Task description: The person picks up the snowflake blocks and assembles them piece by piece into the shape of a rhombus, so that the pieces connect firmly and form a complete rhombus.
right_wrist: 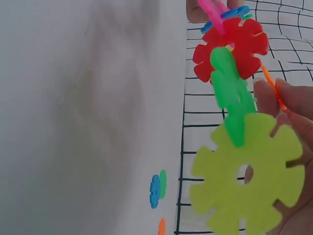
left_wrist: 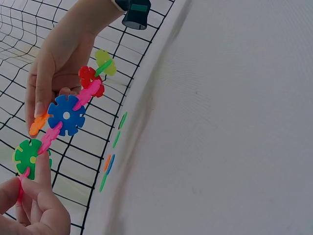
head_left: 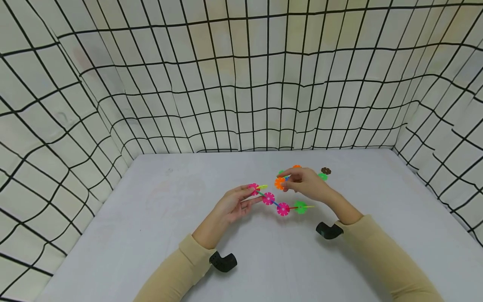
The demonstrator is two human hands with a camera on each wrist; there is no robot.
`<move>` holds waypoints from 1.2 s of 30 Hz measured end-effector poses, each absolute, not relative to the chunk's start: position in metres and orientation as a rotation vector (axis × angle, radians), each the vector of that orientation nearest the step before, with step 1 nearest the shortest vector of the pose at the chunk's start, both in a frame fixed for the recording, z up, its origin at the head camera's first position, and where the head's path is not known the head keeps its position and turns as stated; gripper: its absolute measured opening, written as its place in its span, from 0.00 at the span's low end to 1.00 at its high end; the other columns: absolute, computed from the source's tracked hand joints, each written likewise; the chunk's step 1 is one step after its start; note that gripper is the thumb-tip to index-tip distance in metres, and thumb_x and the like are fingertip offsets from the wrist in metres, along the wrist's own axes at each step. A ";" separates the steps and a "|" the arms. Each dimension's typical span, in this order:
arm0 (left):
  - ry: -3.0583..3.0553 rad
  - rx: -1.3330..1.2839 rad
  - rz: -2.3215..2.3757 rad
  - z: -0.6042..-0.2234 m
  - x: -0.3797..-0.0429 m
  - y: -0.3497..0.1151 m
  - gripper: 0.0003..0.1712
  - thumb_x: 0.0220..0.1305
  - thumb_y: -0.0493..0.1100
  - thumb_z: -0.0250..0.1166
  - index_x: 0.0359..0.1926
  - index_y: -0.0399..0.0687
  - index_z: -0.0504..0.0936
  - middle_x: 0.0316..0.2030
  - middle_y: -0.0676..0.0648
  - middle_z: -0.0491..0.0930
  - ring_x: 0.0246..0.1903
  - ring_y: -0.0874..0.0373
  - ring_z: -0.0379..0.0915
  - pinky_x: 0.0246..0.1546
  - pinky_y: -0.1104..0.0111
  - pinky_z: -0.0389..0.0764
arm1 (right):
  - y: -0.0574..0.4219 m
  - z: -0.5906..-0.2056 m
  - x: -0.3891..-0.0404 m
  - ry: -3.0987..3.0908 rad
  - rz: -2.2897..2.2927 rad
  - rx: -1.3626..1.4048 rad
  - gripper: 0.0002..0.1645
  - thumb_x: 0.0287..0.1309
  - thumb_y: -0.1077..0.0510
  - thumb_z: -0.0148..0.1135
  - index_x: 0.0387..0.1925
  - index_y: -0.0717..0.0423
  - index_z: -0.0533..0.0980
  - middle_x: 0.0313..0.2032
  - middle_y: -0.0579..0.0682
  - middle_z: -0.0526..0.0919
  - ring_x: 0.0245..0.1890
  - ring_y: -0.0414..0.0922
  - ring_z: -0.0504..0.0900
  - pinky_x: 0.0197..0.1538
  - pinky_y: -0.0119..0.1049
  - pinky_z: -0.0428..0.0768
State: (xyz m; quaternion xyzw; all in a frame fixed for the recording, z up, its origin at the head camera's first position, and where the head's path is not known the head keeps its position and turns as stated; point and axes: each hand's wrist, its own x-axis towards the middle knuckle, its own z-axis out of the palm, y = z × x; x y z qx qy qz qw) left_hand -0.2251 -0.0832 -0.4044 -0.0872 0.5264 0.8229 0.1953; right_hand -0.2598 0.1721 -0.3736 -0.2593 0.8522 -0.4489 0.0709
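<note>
Orange notched plastic disc, frame centre-right, pinched by right hand; left hand grips multicoloured notched-disc plastic chain; likely light, stiff, best edge-held

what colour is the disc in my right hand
The disc is orange, clearest in the head view.

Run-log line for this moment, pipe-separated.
left hand: holds disc chain near one end | right hand: pinches orange disc, apart from chain | brown disc: on table
</note>
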 end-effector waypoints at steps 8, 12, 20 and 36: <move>1.480 -0.237 2.291 -0.405 -0.224 -0.081 0.12 0.78 0.38 0.56 0.57 0.38 0.73 0.47 0.47 0.82 0.37 0.59 0.86 0.27 0.80 0.76 | 0.163 -0.374 -0.259 2.526 -1.324 -0.847 0.16 0.69 0.63 0.63 0.57 0.61 0.80 0.34 0.59 0.87 0.36 0.62 0.81 0.40 0.42 0.79; 1.478 -0.247 2.288 -0.404 -0.224 -0.081 0.13 0.78 0.38 0.57 0.58 0.39 0.73 0.47 0.47 0.82 0.37 0.59 0.86 0.27 0.80 0.76 | 0.161 -0.374 -0.259 2.494 -1.337 -0.856 0.16 0.69 0.64 0.62 0.56 0.62 0.80 0.34 0.60 0.87 0.37 0.63 0.81 0.40 0.45 0.80; 1.484 -0.234 2.282 -0.405 -0.224 -0.080 0.14 0.78 0.38 0.57 0.59 0.37 0.72 0.52 0.43 0.82 0.37 0.60 0.86 0.27 0.80 0.76 | 0.160 -0.376 -0.260 2.494 -1.310 -0.857 0.16 0.71 0.62 0.61 0.57 0.63 0.81 0.34 0.61 0.86 0.34 0.64 0.79 0.36 0.40 0.79; 1.492 -0.247 2.302 -0.408 -0.225 -0.076 0.02 0.76 0.36 0.60 0.46 0.45 0.76 0.51 0.40 0.85 0.35 0.59 0.87 0.26 0.80 0.76 | 0.157 -0.380 -0.263 2.439 -1.376 -0.831 0.17 0.72 0.62 0.60 0.57 0.63 0.81 0.34 0.60 0.85 0.37 0.64 0.78 0.40 0.48 0.80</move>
